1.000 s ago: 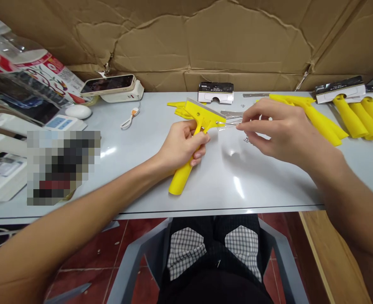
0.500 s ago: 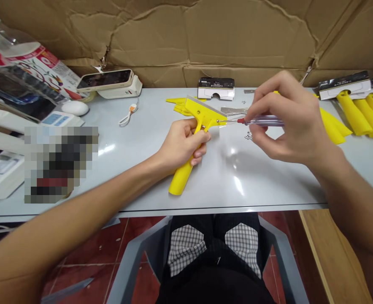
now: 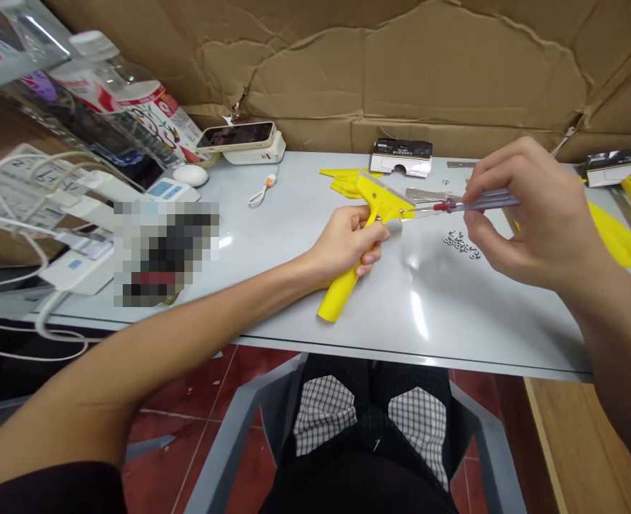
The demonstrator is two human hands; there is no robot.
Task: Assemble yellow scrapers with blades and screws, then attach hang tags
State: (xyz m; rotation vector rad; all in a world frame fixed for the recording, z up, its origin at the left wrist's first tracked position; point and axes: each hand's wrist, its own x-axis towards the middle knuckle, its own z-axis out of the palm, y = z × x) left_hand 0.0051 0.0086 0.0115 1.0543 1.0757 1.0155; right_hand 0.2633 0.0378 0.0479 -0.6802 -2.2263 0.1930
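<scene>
A yellow scraper [image 3: 342,289] with a flat metal blade along its head is gripped at the neck by my left hand [image 3: 350,246], its handle slanting down toward me. My right hand [image 3: 529,214] pinches the clear handle of a screwdriver [image 3: 490,200] with a red collar. The screwdriver's tip meets the right-hand screw spot on the scraper head. Beneath my right hand lies a small pile of screws and nuts [image 3: 461,244]. Thin metal blades [image 3: 433,195] rest just behind the scraper head, and more yellow plastic parts [image 3: 342,181] lie to its left.
At the back stands a small black-and-white box [image 3: 401,157]. More yellow handles [image 3: 615,232] lie at the right. To the left are a phone [image 3: 240,135] on a white block, a short cable [image 3: 262,191], a bottle [image 3: 149,107] and a power strip [image 3: 77,264] with cords.
My view has swung left, so everything sits further right in the picture. The screwdriver stays against the scraper head, and more of the screw pile shows below my right hand.
</scene>
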